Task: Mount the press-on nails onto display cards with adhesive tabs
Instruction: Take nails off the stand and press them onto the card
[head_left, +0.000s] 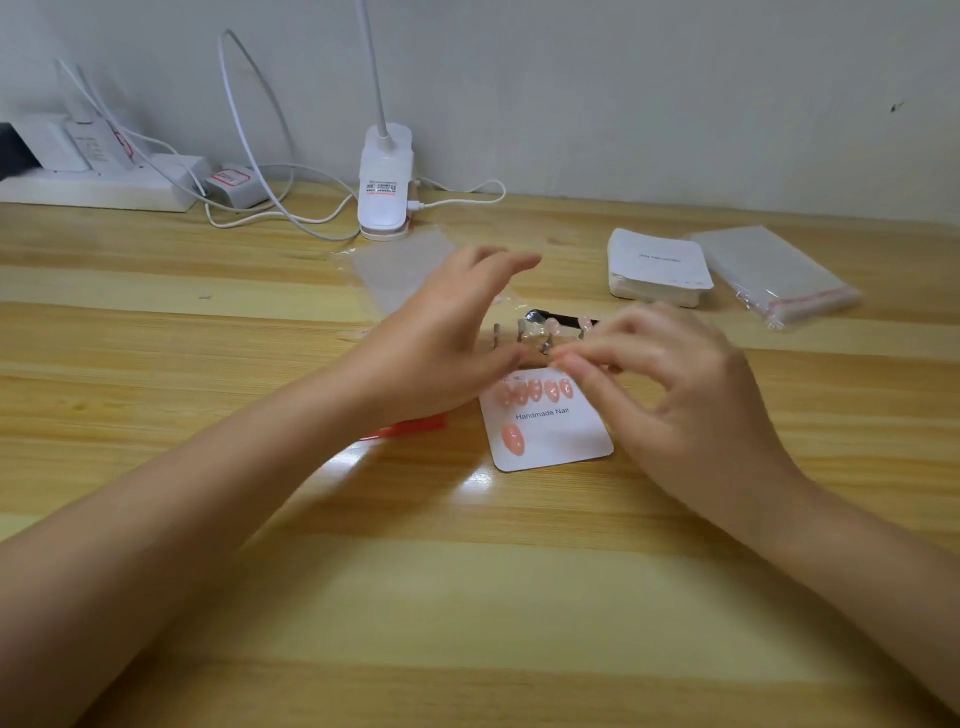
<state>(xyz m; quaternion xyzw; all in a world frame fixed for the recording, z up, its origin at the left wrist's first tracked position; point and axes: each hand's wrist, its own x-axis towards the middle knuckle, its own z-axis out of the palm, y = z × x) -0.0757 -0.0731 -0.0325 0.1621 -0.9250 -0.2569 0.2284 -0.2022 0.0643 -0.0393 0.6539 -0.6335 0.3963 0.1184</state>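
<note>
A white display card (558, 441) printed "Handmade Nail" lies on the wooden table. A row of several pink nails (535, 391) sits along its top, and one larger pink nail (513, 439) is at its lower left. Behind the card stand small nail holders (521, 332), two with pink nails on them. My left hand (447, 332) hovers over the card's upper left, fingers straight. My right hand (670, 379) is above the card's upper right corner, fingertips pinched together; whether something small is between them is too blurred to tell.
A stack of blank cards (657, 273) and a pack of clear bags (774, 273) lie at the back right. A clear bag (400, 270) lies behind my left hand. A white clip lamp (385, 182), cables and a power strip (98, 189) line the back wall.
</note>
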